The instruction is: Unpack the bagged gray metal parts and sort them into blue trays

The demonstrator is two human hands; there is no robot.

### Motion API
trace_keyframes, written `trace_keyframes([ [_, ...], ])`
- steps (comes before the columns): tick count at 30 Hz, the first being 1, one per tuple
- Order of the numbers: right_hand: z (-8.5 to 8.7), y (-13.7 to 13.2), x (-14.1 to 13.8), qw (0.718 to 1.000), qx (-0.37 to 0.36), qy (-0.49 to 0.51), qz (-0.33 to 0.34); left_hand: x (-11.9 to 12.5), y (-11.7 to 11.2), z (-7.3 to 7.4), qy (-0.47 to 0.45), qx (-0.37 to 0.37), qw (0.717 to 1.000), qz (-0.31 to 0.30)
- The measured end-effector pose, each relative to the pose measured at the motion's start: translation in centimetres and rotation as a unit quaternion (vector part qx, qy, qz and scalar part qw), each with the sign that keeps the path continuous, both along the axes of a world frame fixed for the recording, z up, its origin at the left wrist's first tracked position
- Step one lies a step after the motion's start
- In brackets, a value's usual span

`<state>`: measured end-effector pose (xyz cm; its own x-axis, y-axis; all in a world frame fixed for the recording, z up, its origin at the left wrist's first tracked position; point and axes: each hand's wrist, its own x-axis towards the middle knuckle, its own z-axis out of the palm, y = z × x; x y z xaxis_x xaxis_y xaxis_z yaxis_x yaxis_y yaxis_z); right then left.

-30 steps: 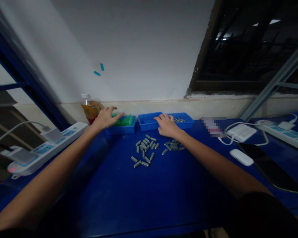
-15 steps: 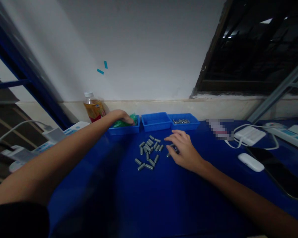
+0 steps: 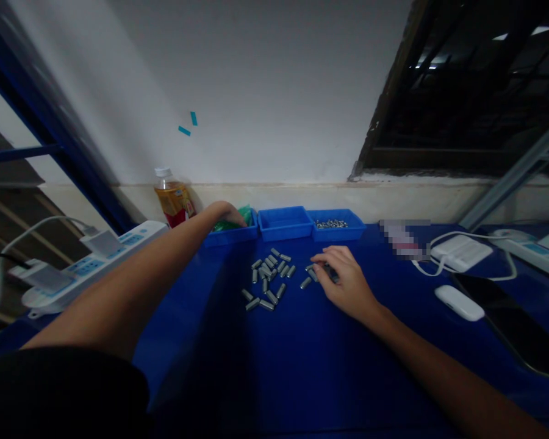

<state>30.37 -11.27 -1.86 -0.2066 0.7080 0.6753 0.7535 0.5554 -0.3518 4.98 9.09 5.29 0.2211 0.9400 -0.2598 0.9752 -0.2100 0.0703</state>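
Note:
My left hand (image 3: 226, 214) reaches into the left blue tray (image 3: 231, 235), which holds green pieces (image 3: 244, 215); its fingers curl down among them and what they grip is hidden. My right hand (image 3: 345, 280) rests on the blue table (image 3: 302, 360), fingers curled over a small cluster of grey metal cylinders (image 3: 312, 275). A larger scatter of grey cylinders (image 3: 268, 281) lies just left of it. Behind stand an empty middle blue tray (image 3: 284, 224) and a right blue tray (image 3: 333, 225) holding small silver parts.
A drink bottle (image 3: 172, 198) stands by the wall at the left. A white power strip (image 3: 86, 265) with plugs lies at the far left. At the right lie a white charger with cable (image 3: 460, 251), a white case (image 3: 459, 302) and a dark phone (image 3: 516, 326).
My right hand has drawn back from the trays onto the small cylinder cluster and curled its fingers. My left hand has dipped deeper into the tray of green pieces.

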Motion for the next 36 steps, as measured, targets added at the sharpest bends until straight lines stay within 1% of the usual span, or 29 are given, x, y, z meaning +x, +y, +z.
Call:
trace_keyframes([
  [4,-0.1,0.1,0.1,1.000,-0.002,0.009,0.005,-1.0,0.2,-0.2,-0.010,-0.055,0.994,0.090],
  [7,-0.1,0.3,0.2,1.000,-0.004,0.011,0.005,-1.8,0.4,-0.3,-0.032,-0.052,0.991,0.122],
  [11,-0.2,0.5,0.3,1.000,-0.010,0.009,0.009,-3.1,0.1,-0.4,-0.065,-0.028,0.990,0.125],
  [15,-0.4,0.6,0.6,1.000,-0.022,0.014,-0.003,-4.5,0.0,-0.1,-0.096,-0.006,0.990,0.100],
  [18,-0.4,0.7,0.7,0.999,-0.028,0.015,-0.010,-5.8,0.2,1.0,-0.140,0.025,0.987,0.079],
  [21,-0.4,0.8,0.7,0.999,-0.034,0.017,-0.020,-6.9,-0.3,3.2,-0.189,0.090,0.976,0.059],
  [23,-0.4,0.9,0.8,0.999,-0.039,0.018,-0.022,-7.0,-1.6,4.8,-0.174,0.134,0.974,0.048],
  [24,-0.5,1.0,0.8,0.999,-0.043,0.017,-0.022,-6.7,-2.7,5.6,-0.158,0.160,0.974,0.037],
  [26,-0.6,1.1,0.8,0.998,-0.050,0.015,-0.021,-5.4,-5.5,6.3,-0.111,0.195,0.974,0.004],
  [27,-0.7,1.1,0.8,0.998,-0.052,0.014,-0.023,-4.4,-7.0,6.2,-0.089,0.212,0.973,-0.025],
  [28,-0.7,1.1,0.8,0.998,-0.053,0.014,-0.025,-3.4,-8.6,5.8,-0.069,0.215,0.971,-0.071],
  [30,-0.7,1.1,0.7,0.998,-0.055,0.015,-0.029,-1.1,-11.5,4.2,-0.039,0.234,0.959,-0.156],
  [31,-0.6,1.0,0.7,0.998,-0.056,0.015,-0.030,0.0,-12.6,3.1,-0.024,0.236,0.954,-0.184],
  [33,-0.5,0.9,0.6,0.998,-0.058,0.013,-0.029,1.9,-14.1,0.7,0.007,0.230,0.950,-0.212],
  [34,-0.5,0.9,0.6,0.998,-0.058,0.012,-0.028,2.7,-14.6,-0.3,0.012,0.227,0.947,-0.226],
  [36,-0.4,0.9,0.6,0.998,-0.056,0.010,-0.026,3.8,-15.0,-2.0,0.024,0.217,0.948,-0.229],
])
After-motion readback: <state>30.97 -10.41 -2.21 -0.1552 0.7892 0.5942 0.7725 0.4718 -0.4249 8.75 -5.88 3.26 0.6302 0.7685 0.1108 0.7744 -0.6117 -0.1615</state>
